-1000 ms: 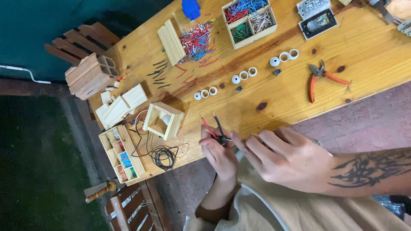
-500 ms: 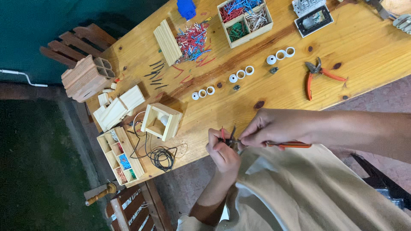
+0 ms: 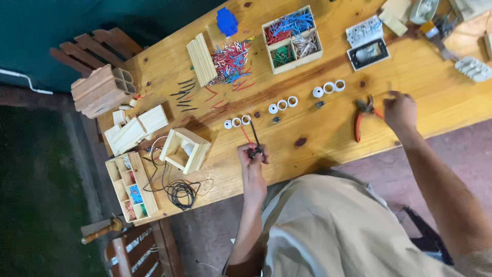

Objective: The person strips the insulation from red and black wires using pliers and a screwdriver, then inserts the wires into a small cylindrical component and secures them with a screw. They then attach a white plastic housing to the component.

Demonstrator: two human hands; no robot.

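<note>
Down near the table's front edge, the left hand (image 3: pixel 252 165) pinches a small dark connector with red and black wires (image 3: pixel 254 146) sticking up from its fingers. Over to the side, the right hand (image 3: pixel 401 111) curls loosely, fingertips touching the orange-handled pliers (image 3: pixel 362 117) lying on the long wooden workbench (image 3: pixel 333 138) (whether it actually grips them, I cannot tell). White plastic rings (image 3: pixel 282 105) sit in small groups between the hands, and a small open wooden box (image 3: pixel 184 150) stands left of the wires.

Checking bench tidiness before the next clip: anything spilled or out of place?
Yes. A heap of red, white and blue wire offcuts lies loose on the wooden table, beside the sorted compartment box, with stray pieces trailing off it. A black cable lies tangled at the near edge.
</note>
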